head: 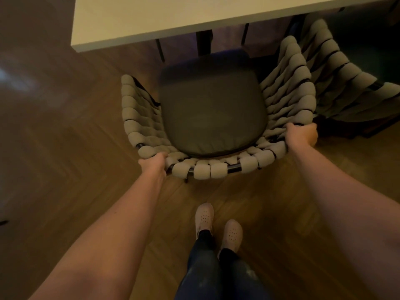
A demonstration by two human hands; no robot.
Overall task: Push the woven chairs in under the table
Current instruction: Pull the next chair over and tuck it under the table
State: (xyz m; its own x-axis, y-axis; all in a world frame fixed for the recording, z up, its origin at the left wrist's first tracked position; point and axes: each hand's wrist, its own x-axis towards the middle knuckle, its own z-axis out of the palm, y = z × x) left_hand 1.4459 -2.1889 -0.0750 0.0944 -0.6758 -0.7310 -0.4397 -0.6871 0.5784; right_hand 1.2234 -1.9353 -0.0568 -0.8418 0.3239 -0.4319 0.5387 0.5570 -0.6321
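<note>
Head view shows my left hand (154,164) and right hand (302,135) gripping the near rim of the woven chair (138,118). Its seat front just reaches the table (138,22) edge. I should push evenly, avoiding the second chair (337,83) on the right.

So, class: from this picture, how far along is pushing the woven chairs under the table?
Seemingly done: the right-hand chair sits further in, reaching the table edge. In hand: the left hand and right hand grip the near chair by its back rim. Left: its seat cushion shows almost wholly outside the table.
</note>
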